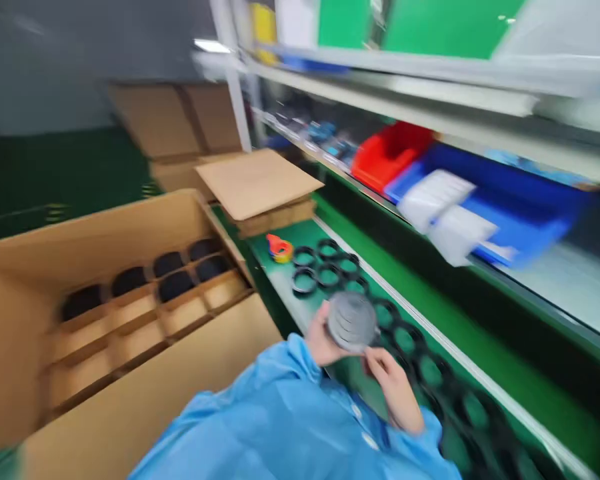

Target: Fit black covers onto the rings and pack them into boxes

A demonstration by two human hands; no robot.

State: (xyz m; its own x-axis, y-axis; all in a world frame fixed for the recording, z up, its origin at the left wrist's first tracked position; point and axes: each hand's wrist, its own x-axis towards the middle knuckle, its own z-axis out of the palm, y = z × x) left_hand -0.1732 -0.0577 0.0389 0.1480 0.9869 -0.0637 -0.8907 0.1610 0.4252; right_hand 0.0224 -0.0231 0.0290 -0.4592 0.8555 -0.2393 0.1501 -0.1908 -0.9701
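Observation:
My left hand [320, 340] is wrapped round the back of a grey round ribbed part [351, 321], holding it up above the green bench. My right hand [396, 387] reaches up from below with its fingertips at the part's lower edge. Both arms wear light blue sleeves [280, 420]. Beneath and beyond the part lie several black rings [325, 267] in rows on the green mat. The whole picture is smeared by motion.
An open cardboard box [130, 307] with dividers stands at left, some cells holding black parts [175, 283]. Flat cardboard [257, 180] lies behind it. A red-orange tape roll [280, 248] sits near the rings. Red [385, 157] and blue bins [520, 200] line the shelf at right.

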